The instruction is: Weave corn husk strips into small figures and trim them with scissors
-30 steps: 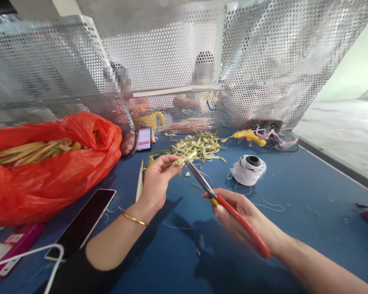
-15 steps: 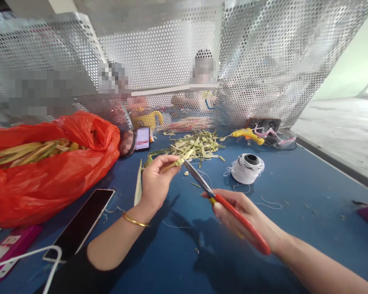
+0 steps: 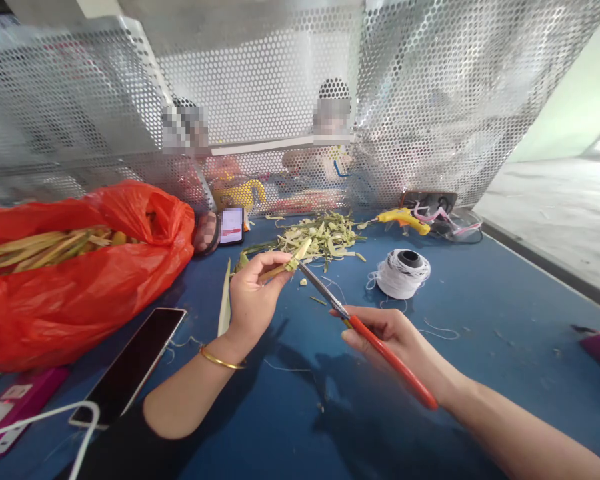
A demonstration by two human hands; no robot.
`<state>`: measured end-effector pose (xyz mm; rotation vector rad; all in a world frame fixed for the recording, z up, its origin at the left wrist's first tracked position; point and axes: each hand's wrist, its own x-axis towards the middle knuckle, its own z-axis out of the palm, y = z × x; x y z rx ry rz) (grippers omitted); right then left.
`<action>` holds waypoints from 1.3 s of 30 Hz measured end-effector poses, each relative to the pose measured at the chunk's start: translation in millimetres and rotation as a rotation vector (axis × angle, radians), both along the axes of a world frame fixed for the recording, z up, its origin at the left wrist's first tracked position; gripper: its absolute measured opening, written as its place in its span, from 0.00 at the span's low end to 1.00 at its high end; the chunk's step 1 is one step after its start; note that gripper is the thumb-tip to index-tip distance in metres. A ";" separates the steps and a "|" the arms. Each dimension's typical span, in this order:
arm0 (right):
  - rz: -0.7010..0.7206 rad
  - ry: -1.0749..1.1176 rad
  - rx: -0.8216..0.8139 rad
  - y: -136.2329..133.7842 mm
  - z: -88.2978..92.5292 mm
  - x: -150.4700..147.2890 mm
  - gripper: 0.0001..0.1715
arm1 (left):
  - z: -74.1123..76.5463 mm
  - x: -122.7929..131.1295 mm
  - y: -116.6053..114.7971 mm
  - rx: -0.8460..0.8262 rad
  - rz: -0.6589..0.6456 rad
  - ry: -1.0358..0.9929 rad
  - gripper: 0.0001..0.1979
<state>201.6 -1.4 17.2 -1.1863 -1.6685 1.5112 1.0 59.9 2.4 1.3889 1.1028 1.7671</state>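
Observation:
Between the thumb and fingers of my left hand [image 3: 255, 293] is a small folded piece of pale green leaf [image 3: 293, 263], with one end sticking up to the right. My right hand [image 3: 395, 340] grips a pair of scissors [image 3: 330, 293] with red handles. The blade tips reach the right side of the leaf piece; whether they touch it I cannot tell. Behind both hands lies a heap of cut leaf scraps [image 3: 325, 233] on the blue table [image 3: 290, 413]. A long leaf strip [image 3: 225, 300] lies just left of my left hand.
On the left is a red plastic bag [image 3: 145, 267] of leaves, with a phone [image 3: 135, 363] and a purple power strip [image 3: 35, 407] before it. A white thread spool [image 3: 400, 283], yellow glue gun [image 3: 405, 219] and glasses [image 3: 455, 227] stand right. A perforated metal screen [image 3: 260, 87] closes the back.
The scissor handles have drawn closer together and the blades look more closed. My left hand and the leaf piece have shifted very slightly left.

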 end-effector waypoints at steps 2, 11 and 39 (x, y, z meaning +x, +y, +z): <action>-0.008 -0.014 0.015 0.2 -1.0 -0.3 0.23 | -1.1 -0.2 0.1 -0.001 0.004 0.009 0.08; -0.027 -0.074 0.097 2.5 -8.5 1.4 0.21 | -2.0 -0.1 0.7 0.000 -0.006 -0.004 0.08; -0.191 -0.338 0.320 4.9 -11.1 6.2 0.26 | 34.5 -4.2 -7.4 -0.566 -0.296 -0.765 0.03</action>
